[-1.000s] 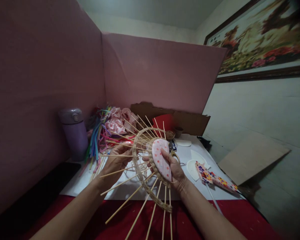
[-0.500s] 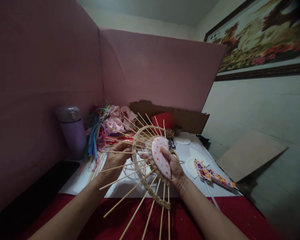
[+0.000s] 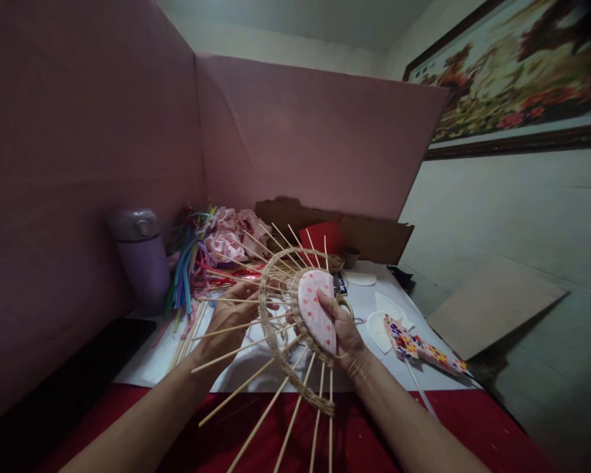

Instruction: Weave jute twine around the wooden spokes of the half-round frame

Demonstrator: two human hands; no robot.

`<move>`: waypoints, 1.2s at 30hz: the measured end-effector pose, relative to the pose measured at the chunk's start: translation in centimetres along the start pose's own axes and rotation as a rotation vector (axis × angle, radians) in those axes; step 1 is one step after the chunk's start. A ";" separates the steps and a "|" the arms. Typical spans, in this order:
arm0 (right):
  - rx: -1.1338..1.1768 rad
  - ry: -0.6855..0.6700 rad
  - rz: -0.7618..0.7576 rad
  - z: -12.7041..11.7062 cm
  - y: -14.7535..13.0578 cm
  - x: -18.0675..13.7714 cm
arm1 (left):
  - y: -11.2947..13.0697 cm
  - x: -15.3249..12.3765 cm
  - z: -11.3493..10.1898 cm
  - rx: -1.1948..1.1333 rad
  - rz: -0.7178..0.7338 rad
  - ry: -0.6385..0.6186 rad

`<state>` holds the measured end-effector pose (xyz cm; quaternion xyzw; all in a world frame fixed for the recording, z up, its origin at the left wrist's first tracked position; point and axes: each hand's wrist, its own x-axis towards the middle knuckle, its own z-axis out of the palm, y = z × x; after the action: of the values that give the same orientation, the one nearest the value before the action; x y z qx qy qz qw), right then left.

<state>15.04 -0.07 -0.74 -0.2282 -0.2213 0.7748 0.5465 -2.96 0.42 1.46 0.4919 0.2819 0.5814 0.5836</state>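
I hold a half-woven wicker basket frame up on edge above the table. Thin wooden spokes radiate from its woven ring. A pink dotted fabric pad covers its centre. My right hand grips the frame at the pad, thumb on the fabric. My left hand is behind the ring on its left side, fingers curled among the spokes and weaving strand.
A purple flask stands at the left by the pink partition. Coloured strips and pink fabric lie behind. A flowered glue gun, white cut-outs and a cardboard box are on the right.
The frame and both hands shifted slightly left and up in view; my left fingers have moved a little among the spokes. Both hands keep hold.
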 end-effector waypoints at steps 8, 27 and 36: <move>0.017 0.040 -0.066 0.0 -0.7 0.2 | 0.9 -0.1 -1.3 -0.148 -0.281 -0.168; 0.013 0.087 -0.103 -0.4 -0.7 0.3 | 0.8 0.1 -0.8 -0.039 -0.212 -0.129; 0.034 0.041 -0.059 -0.3 -1.0 0.3 | 1.1 -0.1 -0.7 -0.025 -0.219 -0.228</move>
<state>15.85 0.53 -0.45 -0.2278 -0.2035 0.7571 0.5775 -4.09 0.35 2.20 0.5139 0.2585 0.4579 0.6778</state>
